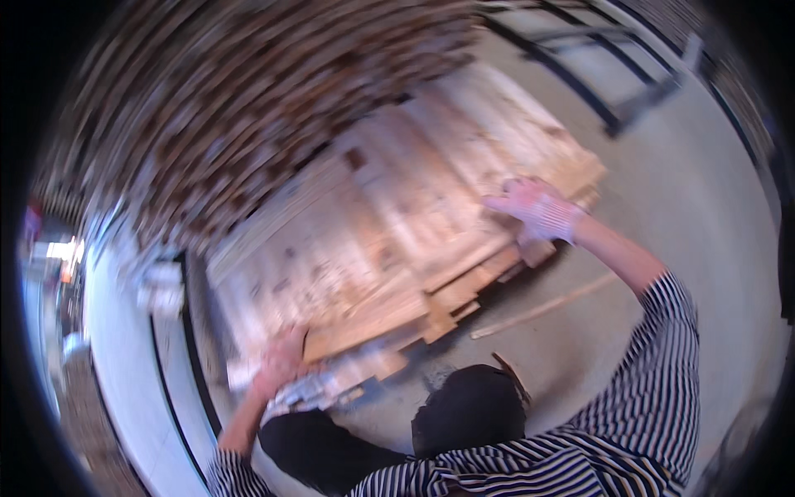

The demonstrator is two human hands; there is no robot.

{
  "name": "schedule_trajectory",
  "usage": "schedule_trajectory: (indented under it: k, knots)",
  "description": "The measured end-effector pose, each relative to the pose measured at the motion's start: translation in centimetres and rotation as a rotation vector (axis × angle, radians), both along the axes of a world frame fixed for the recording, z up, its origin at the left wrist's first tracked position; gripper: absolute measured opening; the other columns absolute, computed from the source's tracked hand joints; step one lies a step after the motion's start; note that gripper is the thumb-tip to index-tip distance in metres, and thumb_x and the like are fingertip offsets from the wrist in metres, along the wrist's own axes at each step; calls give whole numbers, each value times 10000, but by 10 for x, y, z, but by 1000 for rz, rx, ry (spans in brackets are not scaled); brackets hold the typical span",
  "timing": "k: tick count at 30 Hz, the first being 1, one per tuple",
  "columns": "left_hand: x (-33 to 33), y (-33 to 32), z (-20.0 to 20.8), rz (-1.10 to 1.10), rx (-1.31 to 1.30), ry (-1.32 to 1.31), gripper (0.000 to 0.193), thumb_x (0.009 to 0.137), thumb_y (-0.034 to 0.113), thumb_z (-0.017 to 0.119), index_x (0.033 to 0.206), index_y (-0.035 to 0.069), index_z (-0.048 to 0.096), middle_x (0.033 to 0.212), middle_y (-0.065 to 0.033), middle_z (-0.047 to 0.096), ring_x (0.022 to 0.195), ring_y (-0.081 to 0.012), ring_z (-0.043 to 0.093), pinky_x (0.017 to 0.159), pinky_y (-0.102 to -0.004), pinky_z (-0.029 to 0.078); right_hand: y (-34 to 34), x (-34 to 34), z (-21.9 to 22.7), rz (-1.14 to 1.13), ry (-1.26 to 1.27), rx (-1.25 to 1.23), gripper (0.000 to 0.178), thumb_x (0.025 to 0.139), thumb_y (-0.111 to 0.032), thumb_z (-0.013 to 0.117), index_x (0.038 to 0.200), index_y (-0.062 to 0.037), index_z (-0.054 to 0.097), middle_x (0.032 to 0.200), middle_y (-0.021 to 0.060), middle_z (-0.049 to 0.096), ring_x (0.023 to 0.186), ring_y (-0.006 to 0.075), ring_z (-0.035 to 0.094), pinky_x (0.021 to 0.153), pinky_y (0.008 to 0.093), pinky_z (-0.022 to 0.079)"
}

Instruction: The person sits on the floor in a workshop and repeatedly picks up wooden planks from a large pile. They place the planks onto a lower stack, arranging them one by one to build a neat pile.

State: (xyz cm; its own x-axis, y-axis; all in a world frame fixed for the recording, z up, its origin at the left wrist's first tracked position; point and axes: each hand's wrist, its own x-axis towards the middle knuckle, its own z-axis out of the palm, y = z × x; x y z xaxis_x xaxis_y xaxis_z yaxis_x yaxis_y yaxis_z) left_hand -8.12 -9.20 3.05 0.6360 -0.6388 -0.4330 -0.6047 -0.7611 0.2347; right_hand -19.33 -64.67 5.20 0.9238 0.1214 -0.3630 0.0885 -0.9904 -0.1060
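A wide stack of pale wooden planks (406,174) lies in front of me, blurred by motion. Along its near edge runs one wooden plank (364,325). At that plank's left end my left hand (281,362) is closed on it, the fingers partly smeared. My right hand (538,209), in a pale glove with a striped cuff, grips near the right end, its fingers reaching over the top. Uneven board ends (451,311) jut out below the near edge.
A tall pile of rough timber (273,108) rises behind the stack. Black metal frames (580,79) stand at the far right. A loose wooden strip (542,308) lies on the concrete floor (696,199). A dark rail (195,356) runs along the left.
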Motion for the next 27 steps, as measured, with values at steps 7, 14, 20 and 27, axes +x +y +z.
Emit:
schedule_trajectory:
  k: [7, 14, 20, 27]
  knots:
    - [51, -128, 63, -71, -171, -187, 773, 706, 537, 876, 1202, 32, 567, 1088, -179, 675, 947, -345, 701, 788, -445, 560, 165, 80, 44, 335, -578, 107, 1029, 721, -488, 857, 1545, -72, 402, 1499, 213, 468, 1356, 377, 498, 1149, 463, 402]
    - [128, -155, 32, 106, -372, -99, 1070, 730, 668, 814, 1487, 3, 453, 1387, -265, 588, 1279, -396, 592, 1058, -437, 497, 115, 149, 23, 162, -98, -53, 915, 717, -475, 858, 1480, -141, 480, 1315, 176, 629, 1266, 358, 572, 1125, 481, 421]
    - [257, -13, -56, 218, -110, -423, 1024, 784, 692, 742, 1571, 125, 414, 1582, -260, 424, 1475, -391, 407, 1172, -458, 386, 44, 196, -36, 52, -134, -100, 968, 663, -284, 912, 1516, -207, 461, 1473, 129, 511, 1306, 368, 551, 1101, 483, 481]
    - [255, -25, -46, 265, -221, -258, 882, 770, 556, 814, 1500, 161, 514, 1378, -195, 632, 1300, -396, 574, 1095, -466, 463, -33, 230, -14, -102, -86, -101, 944, 631, -167, 894, 1493, -203, 513, 1447, 178, 513, 1289, 366, 565, 1103, 428, 487]
